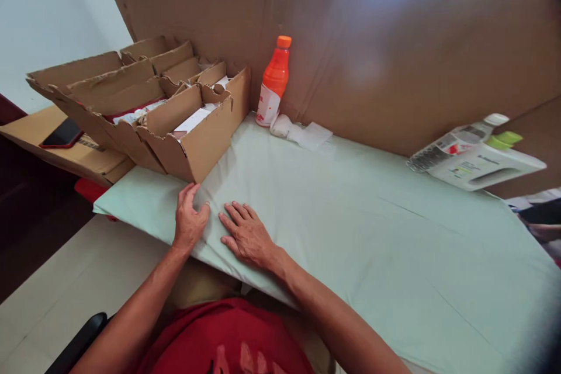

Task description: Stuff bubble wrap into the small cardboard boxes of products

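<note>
I log left hand (190,223) just beside cardboard box (214,143), contact unclear, fingers half-curled, empty; right hand (250,239) flat, fingers slightly spread, empty, probably braced on green cloth (350,234) right of the box.

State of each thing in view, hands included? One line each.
Left hand: empty, fingers slightly curled
Right hand: empty, palm down on the sheet
Sheet: spread, lightly creased
Divided carton: open-topped, items inside
Orange bottle: capped, upright
Clear bottle: capped
White jug: green cap on
Phone: lying flat, screen dark
</note>
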Demonstrator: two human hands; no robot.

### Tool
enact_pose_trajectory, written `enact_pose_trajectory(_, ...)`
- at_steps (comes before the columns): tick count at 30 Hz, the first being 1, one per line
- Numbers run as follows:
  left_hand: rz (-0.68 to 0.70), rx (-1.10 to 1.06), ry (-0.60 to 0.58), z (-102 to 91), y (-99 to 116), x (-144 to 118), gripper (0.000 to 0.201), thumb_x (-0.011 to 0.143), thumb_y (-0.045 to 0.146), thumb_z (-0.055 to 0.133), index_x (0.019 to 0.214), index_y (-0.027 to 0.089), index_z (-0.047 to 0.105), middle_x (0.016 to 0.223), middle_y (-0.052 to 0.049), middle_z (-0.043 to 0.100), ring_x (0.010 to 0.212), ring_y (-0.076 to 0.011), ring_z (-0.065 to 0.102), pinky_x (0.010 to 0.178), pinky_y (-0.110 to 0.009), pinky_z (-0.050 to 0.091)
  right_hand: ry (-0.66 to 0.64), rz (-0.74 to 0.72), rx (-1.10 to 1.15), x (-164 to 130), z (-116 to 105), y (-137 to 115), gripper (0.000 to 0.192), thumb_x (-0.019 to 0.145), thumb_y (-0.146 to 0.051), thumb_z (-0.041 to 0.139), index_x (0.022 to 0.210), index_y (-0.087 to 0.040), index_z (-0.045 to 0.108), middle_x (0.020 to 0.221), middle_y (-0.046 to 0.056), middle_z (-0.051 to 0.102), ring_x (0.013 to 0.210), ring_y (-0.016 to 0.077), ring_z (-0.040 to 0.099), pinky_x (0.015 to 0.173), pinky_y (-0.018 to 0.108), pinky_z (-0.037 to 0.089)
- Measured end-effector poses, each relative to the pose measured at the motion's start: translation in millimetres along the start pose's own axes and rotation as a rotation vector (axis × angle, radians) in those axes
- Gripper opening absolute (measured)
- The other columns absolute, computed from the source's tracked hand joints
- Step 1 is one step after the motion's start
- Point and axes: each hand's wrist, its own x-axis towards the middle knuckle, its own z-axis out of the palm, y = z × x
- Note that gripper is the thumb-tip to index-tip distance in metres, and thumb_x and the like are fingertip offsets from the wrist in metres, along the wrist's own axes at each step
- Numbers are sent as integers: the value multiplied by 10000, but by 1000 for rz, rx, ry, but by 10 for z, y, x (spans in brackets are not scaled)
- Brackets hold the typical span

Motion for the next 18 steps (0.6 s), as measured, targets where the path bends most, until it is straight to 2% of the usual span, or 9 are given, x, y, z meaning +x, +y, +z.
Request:
enact_pose_trajectory(3,14,10,14,-12,-37,23,440,795,239,564,1222,155,629,1298,-151,592,1233,-281,590,1045,-432,514,18,-4,-12,18,-7,-46,559,1012,-467,506,1485,-171,483,1578,156,431,1464,317,366,1192,514,295)
enact_pose_trajectory(7,21,16,26,-13,-64,42,446,769,245,550,1192,136,636,1298,-169,578,1210,-287,591,1040,-447,513,56,7,-4,-42,0,-111,536,1009,-486,512,1444,-174,530,1551,154,466,1442,305,393,1174,489,317)
enact_pose_trajectory(9,23,13,28,-11,-73,49,453,750,251,553,1175,123,644,1289,-179,578,1188,-293,597,1029,-459,518,91,79,19,-107,-27,-66,514,1008,-494,514,1420,-190,561,1551,144,470,1432,283,410,1159,456,340)
enact_pose_trajectory(10,26,9,27,-11,-78,52,456,740,252,556,1167,120,647,1285,-180,579,1182,-293,598,1030,-462,517,118,163,24,-143,-57,1,497,1007,-490,518,1412,-208,572,1557,130,468,1431,267,415,1153,434,348)
enact_pose_trajectory(13,29,-7,23,-18,-91,57,457,722,252,555,1150,126,654,1271,-167,586,1201,-293,585,1051,-466,504,211,502,-11,-267,-220,413,483,1017,-440,498,1447,-226,539,1585,113,436,1447,250,396,1156,420,341)
enact_pose_trajectory(18,23,-35,4,-49,-83,49,488,713,301,559,1154,116,657,1274,-182,587,1169,-322,599,1066,-534,488,308,916,-130,-633,-532,1410,573,1032,-399,388,1532,-119,399,1606,193,373,1465,319,348,1143,501,333)
